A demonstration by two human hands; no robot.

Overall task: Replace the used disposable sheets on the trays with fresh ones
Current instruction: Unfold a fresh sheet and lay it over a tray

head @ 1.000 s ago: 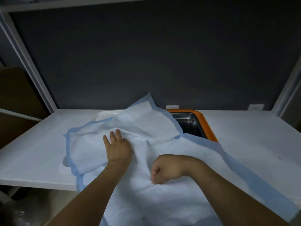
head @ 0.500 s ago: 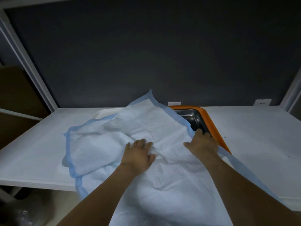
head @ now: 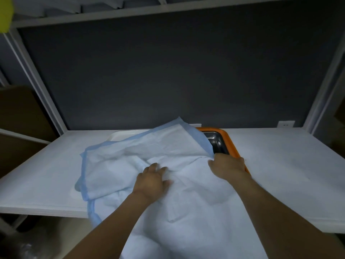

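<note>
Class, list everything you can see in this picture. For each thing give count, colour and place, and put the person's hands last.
disposable sheet: one, pale blue with a darker blue border, crumpled on the table and hanging over its front edge
orange tray: one, orange, behind the sheet on the right, partly covered
metal tray: one, dark silver, inside the orange tray
white tray: one, white, at the back, mostly under the sheet
table: one, white
wall socket: one, white, back right
left hand: one, mid-sheet, fingers bunching it
right hand: one, gripping the sheet beside the orange tray
</note>
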